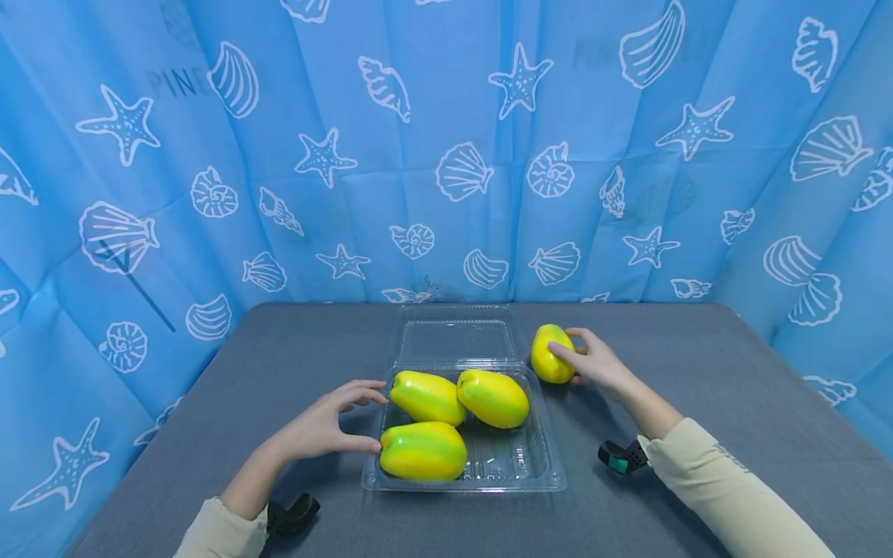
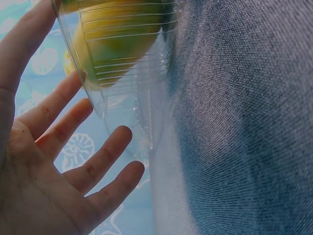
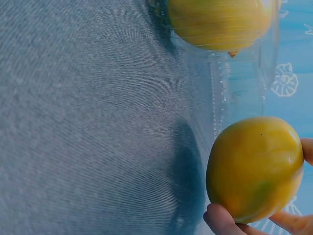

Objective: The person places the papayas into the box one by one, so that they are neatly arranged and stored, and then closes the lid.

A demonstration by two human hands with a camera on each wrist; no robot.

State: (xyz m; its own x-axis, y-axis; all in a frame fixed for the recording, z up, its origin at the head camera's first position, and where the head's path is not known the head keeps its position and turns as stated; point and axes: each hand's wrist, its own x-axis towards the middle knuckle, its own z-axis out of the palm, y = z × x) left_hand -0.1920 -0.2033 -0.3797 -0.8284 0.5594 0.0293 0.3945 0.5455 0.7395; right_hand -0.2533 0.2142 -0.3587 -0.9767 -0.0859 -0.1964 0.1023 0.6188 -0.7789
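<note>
Three fruits [image 1: 423, 452] lie between the hands [image 1: 324, 422]; the right hand [image 1: 596, 361] grips another [image 1: 547, 364].

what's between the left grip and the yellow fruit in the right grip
In the head view, the clear plastic box, holding three yellow fruits, lies between the left grip and the held fruit.

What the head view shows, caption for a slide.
A right hand holds one yellow fruit beside three in an open container.

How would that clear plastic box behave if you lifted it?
The clear box would probably flex, as it looks thin-walled. It may dip on the left, where two yellow fruits lie. Those smooth, rounded fruits could roll inside.
</note>
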